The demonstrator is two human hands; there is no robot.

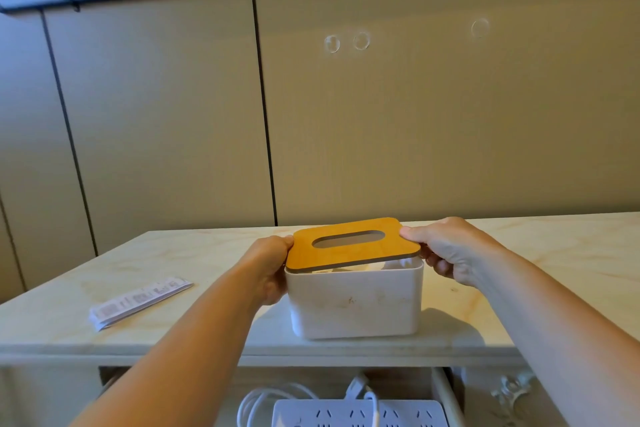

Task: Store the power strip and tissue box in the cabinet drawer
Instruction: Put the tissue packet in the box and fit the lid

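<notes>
Two things must go away, and one looks done: the power strip lies in the open drawer, below the box and nearer the person, with its white cord looped to the left of it. The box stands on the desk, so I think the step now is picking it up. The left grip holds the left end of the box, thumb on the edge of the wood lid and fingers curled round the white side. The right grip holds the right end, thumb pressed on top of the lid's corner and fingers curled under it. Both arms reach out almost straight from the bottom of the view. The lid is not flat; it sits up a bit on the right, and some tissue shows under it. The next move, I think, is to lift the box, bring it back and lower it into the drawer. The lid looks loose, so both thumbs should hold it down. I cannot tell how much room is left by the strip. A folded paper lies on the desk, well to the left of the box.
</notes>
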